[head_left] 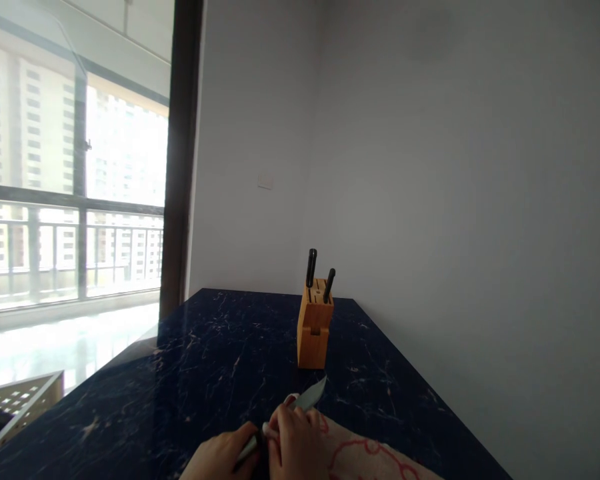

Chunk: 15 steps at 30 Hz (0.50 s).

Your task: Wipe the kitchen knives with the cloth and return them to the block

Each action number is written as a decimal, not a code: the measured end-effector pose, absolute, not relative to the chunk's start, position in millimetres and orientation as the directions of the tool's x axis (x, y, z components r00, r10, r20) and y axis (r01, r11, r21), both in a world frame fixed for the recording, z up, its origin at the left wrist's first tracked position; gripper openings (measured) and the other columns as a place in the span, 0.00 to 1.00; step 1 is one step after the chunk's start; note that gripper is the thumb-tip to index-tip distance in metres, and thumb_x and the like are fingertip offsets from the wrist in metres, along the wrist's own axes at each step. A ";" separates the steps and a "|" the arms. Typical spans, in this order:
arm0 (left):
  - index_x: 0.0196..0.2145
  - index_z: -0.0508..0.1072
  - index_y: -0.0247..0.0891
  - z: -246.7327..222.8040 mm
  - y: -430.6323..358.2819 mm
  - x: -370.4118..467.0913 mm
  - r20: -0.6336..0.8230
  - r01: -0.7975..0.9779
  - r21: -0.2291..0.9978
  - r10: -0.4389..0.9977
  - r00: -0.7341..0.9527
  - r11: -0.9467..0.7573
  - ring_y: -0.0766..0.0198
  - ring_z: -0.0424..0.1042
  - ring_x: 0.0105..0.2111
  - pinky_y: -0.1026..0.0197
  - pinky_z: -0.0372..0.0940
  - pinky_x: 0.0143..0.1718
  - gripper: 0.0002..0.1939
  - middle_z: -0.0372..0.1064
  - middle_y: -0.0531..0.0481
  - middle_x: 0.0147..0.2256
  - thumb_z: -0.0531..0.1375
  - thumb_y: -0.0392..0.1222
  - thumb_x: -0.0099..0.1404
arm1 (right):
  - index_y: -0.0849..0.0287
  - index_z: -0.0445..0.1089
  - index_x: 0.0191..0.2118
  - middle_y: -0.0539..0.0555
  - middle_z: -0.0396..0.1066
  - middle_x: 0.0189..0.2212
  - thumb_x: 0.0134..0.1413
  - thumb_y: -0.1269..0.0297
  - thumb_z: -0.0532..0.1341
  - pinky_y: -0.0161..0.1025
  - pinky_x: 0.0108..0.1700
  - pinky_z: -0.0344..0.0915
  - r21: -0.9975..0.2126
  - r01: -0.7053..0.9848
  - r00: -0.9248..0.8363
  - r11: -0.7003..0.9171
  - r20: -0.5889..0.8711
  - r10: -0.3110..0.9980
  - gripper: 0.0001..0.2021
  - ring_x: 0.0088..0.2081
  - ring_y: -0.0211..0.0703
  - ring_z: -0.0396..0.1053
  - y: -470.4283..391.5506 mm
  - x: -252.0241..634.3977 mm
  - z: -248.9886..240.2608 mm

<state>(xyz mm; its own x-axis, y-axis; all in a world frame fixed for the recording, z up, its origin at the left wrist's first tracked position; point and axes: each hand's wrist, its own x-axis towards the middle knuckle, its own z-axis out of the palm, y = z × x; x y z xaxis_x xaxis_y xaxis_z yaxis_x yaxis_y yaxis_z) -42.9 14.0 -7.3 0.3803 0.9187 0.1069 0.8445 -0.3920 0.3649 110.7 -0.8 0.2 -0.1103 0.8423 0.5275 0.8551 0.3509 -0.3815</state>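
At the bottom of the view my left hand point(225, 453) is closed around the handle end of a knife point(312, 396). Its blade points up and to the right, and the tip shows beyond my fingers. My right hand point(299, 440) is closed over the middle of the blade with a pale cloth point(365, 457) with red line patterns. Part of the cloth peeks out beside the blade, and the rest spreads to the right on the table. My right fingers hide how the cloth lies against the blade.
A wooden knife block point(313, 340) stands upright on the dark blue marbled table point(205, 367), just past the knife tip, with black-handled knives in it. A light perforated basket or crate point(35, 400) is at lower left. Grey walls point(455, 200) rise behind and right; a window is left.
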 end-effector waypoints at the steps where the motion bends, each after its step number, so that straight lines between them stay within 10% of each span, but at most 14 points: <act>1: 0.38 0.68 0.45 -7.4 14.2 -42.7 0.107 0.846 0.364 0.920 0.378 -0.390 0.62 0.72 0.37 0.67 0.60 0.35 0.10 0.74 0.52 0.35 0.49 0.43 0.61 | 0.54 0.62 0.29 0.48 0.68 0.28 0.38 0.78 0.57 0.41 0.38 0.50 -0.386 0.849 -0.116 0.361 0.529 0.840 0.11 0.35 0.44 0.64 0.3 111.0 -1.1; 15: 0.38 0.66 0.44 -5.2 9.3 -45.3 0.145 0.802 0.405 0.897 0.417 -0.438 0.62 0.72 0.36 0.66 0.59 0.34 0.08 0.73 0.53 0.35 0.49 0.41 0.61 | 0.54 0.60 0.34 0.49 0.67 0.32 0.45 0.78 0.52 0.41 0.39 0.47 -0.422 0.784 -0.165 0.456 0.566 0.808 0.12 0.35 0.43 0.62 0.3 118.6 -2.4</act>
